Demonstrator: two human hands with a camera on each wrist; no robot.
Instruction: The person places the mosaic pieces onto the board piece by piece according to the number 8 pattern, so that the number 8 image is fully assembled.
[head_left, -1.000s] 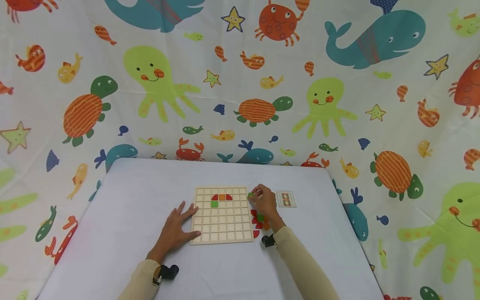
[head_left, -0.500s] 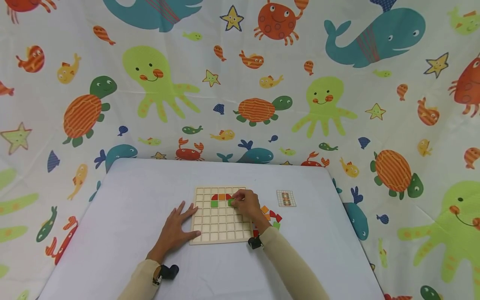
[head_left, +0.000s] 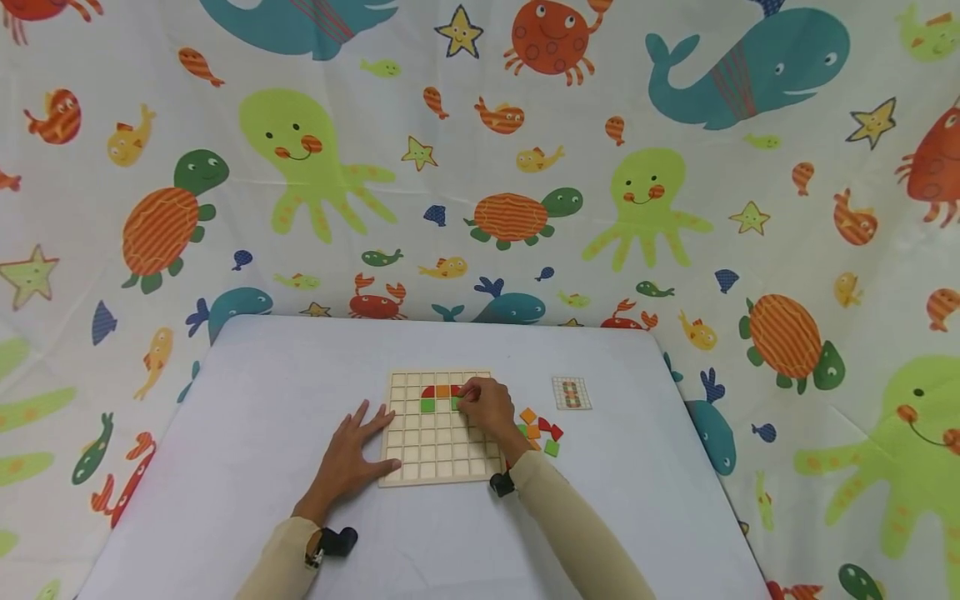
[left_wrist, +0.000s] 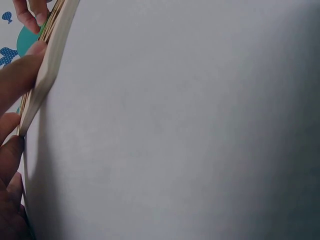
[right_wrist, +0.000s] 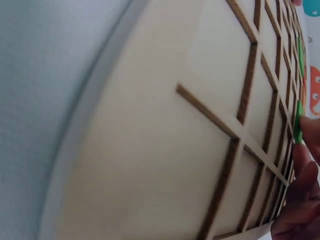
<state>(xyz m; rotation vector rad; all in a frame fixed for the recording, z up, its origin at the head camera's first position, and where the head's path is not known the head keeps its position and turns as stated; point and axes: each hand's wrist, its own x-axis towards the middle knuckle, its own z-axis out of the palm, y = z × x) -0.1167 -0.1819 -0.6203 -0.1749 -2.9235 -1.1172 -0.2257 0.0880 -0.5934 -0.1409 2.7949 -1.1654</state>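
Observation:
A wooden grid board (head_left: 442, 452) lies on the white table. Its upper rows hold a red piece (head_left: 428, 392), an orange square (head_left: 443, 391), another red piece partly under the fingers, and a green square (head_left: 427, 406). My left hand (head_left: 347, 458) rests spread at the board's left edge, fingers relaxed and touching the rim. Over the board's upper right, my right hand (head_left: 488, 412) has thumb and fingertips on a second green square (head_left: 455, 404); the right wrist view shows this green piece (right_wrist: 298, 122) at the fingertips, seated in or just at a cell.
Right of the board lie loose pieces, among them an orange square (head_left: 528, 415), a red piece (head_left: 557, 432) and a green square (head_left: 552, 448); the right forearm hides some. A small patterned card (head_left: 572, 393) lies farther back right. A patterned cloth hangs behind the table.
My right hand has moved left from beside the board with the green square, onto the grid. The loose pieces at the right lie more spread out than before. The left hand has stayed in place.

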